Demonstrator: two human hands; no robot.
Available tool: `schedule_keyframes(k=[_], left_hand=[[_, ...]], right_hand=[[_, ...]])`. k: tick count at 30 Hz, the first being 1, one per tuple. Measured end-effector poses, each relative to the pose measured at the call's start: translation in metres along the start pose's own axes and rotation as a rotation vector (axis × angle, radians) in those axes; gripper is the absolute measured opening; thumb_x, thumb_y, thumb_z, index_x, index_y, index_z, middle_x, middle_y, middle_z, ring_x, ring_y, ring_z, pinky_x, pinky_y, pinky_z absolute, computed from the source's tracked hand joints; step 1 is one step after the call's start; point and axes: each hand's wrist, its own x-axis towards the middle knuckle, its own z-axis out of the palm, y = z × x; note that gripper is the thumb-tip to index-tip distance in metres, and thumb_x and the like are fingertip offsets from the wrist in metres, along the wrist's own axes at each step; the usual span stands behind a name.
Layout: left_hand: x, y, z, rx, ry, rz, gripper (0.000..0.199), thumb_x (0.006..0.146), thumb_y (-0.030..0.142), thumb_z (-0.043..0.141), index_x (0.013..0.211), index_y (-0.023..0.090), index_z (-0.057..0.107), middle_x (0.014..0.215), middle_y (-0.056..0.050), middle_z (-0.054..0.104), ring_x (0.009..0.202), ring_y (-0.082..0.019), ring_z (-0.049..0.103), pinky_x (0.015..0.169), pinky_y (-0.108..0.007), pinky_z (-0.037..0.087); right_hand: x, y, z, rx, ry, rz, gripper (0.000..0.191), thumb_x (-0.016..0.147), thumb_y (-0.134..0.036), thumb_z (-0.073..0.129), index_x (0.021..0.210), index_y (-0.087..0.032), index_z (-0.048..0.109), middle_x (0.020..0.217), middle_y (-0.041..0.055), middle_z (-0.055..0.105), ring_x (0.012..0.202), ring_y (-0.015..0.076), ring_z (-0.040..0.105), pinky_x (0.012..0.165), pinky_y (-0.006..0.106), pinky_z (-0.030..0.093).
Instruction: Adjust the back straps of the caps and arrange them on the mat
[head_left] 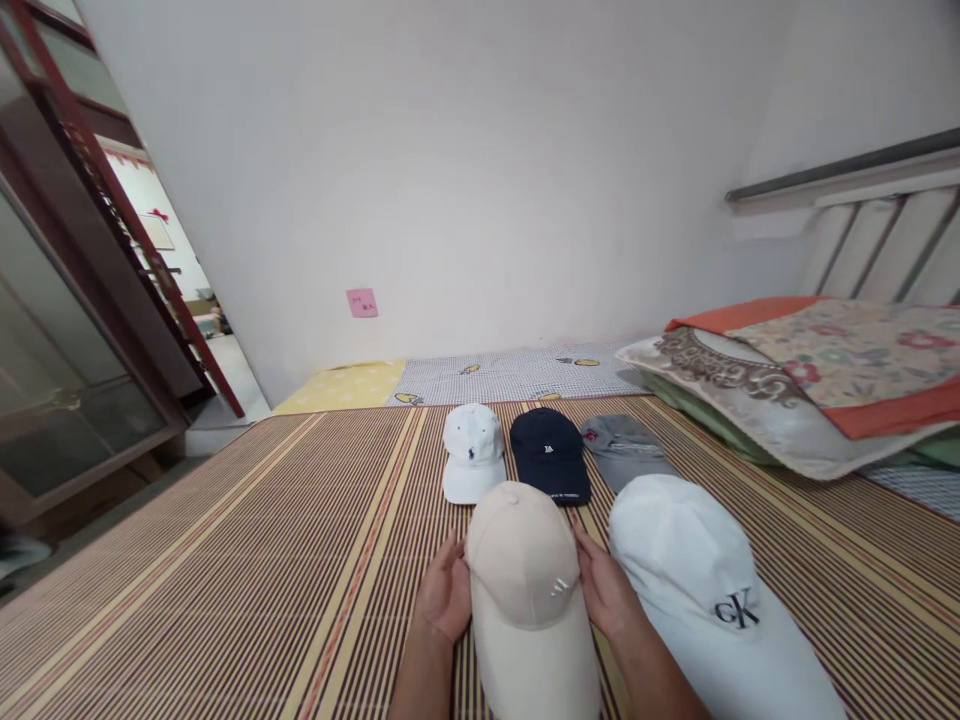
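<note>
A beige cap with a small light mark is between my two hands, its brim pointing toward me. At its left side, my left hand has its fingers against the cap's edge, the tips partly hidden. My right hand is closed on the opposite side in the same manner. Close to my right forearm lies a large white cap with black letters. Beyond the beige cap sit a white cap with a small dark emblem, a navy cap and a grey cap.
A striped bamboo mat covers the surface under the caps. Cushions with a floral orange-edged cover are stacked at the right. Behind the mat runs a checked cloth along the wall, where a pink note is stuck.
</note>
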Motion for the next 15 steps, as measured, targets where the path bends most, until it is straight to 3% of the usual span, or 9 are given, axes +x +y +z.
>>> schedule_keyframes(k=[7, 15], left_hand=[[-0.004, 0.004, 0.008, 0.057, 0.127, 0.067, 0.026, 0.103, 0.023, 0.057, 0.094, 0.011, 0.078, 0.084, -0.007, 0.082, 0.08, -0.017, 0.076, 0.097, -0.029, 0.055], [-0.005, 0.003, 0.015, 0.093, 0.148, 0.113, 0.028, 0.103, 0.024, 0.054, 0.091, 0.014, 0.077, 0.091, -0.008, 0.082, 0.09, -0.018, 0.076, 0.095, -0.029, 0.055]], right_hand=[[-0.002, 0.001, 0.001, -0.019, 0.03, 0.001, 0.023, 0.074, -0.038, 0.082, 0.088, -0.021, 0.078, 0.1, 0.008, 0.086, 0.12, 0.0338, 0.073, 0.1, 0.041, 0.061], [0.001, -0.002, -0.001, -0.03, 0.037, -0.038, 0.019, 0.075, -0.036, 0.077, 0.089, -0.024, 0.078, 0.102, 0.0069, 0.085, 0.124, 0.035, 0.07, 0.102, 0.044, 0.061]])
